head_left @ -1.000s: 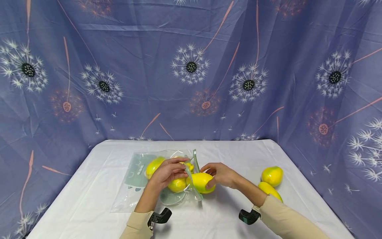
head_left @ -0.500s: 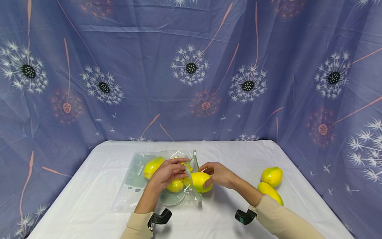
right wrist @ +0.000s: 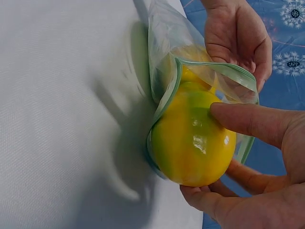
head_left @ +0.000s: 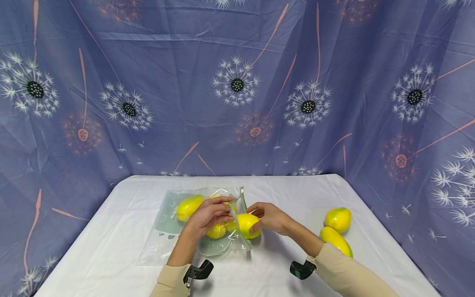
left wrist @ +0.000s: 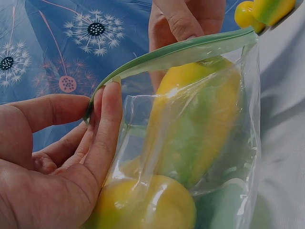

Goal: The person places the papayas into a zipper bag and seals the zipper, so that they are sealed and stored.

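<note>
A clear zip bag [head_left: 151, 248] with a green closure and a green printed panel lies on the white table, its mouth facing right. My left hand [head_left: 208, 215] pinches the green closure [left wrist: 167, 53] between thumb and fingers, which keeps the mouth apart. Several yellow-green mangoes [head_left: 190, 207] lie inside the bag. In my right hand [head_left: 273, 217] is another mango [right wrist: 195, 143], gripped by its outer end with the thumb on one side and fingers on the other. Its front part is inside the mouth, and the left wrist view shows it through the clear film.
Two more mangoes, one behind [head_left: 338, 219] and one in front [head_left: 336, 241], rest on the table near my right forearm. A patterned blue curtain [head_left: 237, 156] hangs behind the white tabletop [head_left: 297, 189] and along its sides.
My right hand has moved a little left, pushing the held mango deeper into the bag. The mangoes inside have shifted left. My left hand stays on the closure.
</note>
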Demonstrator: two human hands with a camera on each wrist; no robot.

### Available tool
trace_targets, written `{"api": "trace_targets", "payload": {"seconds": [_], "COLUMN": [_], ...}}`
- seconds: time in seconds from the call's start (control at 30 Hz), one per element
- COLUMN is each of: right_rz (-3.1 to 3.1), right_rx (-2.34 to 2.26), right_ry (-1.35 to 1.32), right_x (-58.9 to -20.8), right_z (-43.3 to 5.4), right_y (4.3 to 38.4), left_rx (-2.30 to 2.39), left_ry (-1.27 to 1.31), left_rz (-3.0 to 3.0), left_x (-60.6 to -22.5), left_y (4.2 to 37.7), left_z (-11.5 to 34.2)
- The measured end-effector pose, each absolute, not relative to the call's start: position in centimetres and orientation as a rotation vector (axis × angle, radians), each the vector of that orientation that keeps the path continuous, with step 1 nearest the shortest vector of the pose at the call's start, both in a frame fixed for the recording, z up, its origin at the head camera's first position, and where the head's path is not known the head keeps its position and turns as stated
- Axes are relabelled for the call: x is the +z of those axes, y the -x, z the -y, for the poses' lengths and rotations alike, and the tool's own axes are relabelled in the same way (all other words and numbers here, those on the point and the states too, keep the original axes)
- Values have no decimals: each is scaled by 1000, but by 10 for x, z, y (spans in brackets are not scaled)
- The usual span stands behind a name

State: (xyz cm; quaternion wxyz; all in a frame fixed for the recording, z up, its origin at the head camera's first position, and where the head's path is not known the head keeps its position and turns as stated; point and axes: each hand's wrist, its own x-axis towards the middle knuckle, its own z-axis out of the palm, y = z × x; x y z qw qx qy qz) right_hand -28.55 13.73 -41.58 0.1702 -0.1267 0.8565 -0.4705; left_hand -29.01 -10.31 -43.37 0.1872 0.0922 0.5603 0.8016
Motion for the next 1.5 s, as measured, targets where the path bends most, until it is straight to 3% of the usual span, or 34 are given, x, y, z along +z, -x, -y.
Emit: {"api": "trace_targets", "payload": {"seconds": [1.5], "right_rz": [-2374], "right_rx": [-1394], "right_ry": [422], "right_x": [-425], "right_z": [-130], "right_y": [278], "left_rx": [2256], "left_ry": [-272], "left_rz": [-1558], "left_x": [-436], "left_y": [289], "left_z": [103]}}
